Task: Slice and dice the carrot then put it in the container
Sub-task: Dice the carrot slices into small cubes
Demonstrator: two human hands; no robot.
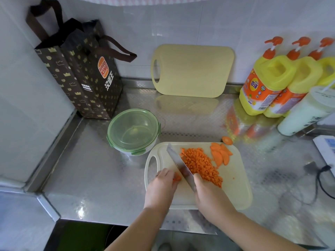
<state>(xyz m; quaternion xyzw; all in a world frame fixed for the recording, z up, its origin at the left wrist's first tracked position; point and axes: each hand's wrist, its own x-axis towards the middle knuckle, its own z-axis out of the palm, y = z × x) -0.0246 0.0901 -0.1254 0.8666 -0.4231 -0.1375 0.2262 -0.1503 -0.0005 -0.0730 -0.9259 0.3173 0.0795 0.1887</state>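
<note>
A small bit of carrot [176, 177] sits on the near left part of the white cutting board [233, 187]. My left hand [161, 185] holds it down with bent fingers. The knife [178, 163] is just to the right of it, with its blade pointing far and left across the board. My right hand [208, 194] is wrapped tight around the knife handle.

On the right side of the blade lies a big pile of tiny carrot cubes [199, 164]. Past the pile, at the far right of the board, are some flat carrot slices [220, 153]. One round slice [227, 140] lies off the board on the shiny metal counter [90, 169].

The round container [133, 131] is just to the far left of the board, with a green lid on it. Behind it stands a brown paper bag [81, 73]. A yellow cutting board [192, 71] leans on the far wall. On the far right are yellow bottles [268, 84] with orange pumps and a white cup [304, 113].
</note>
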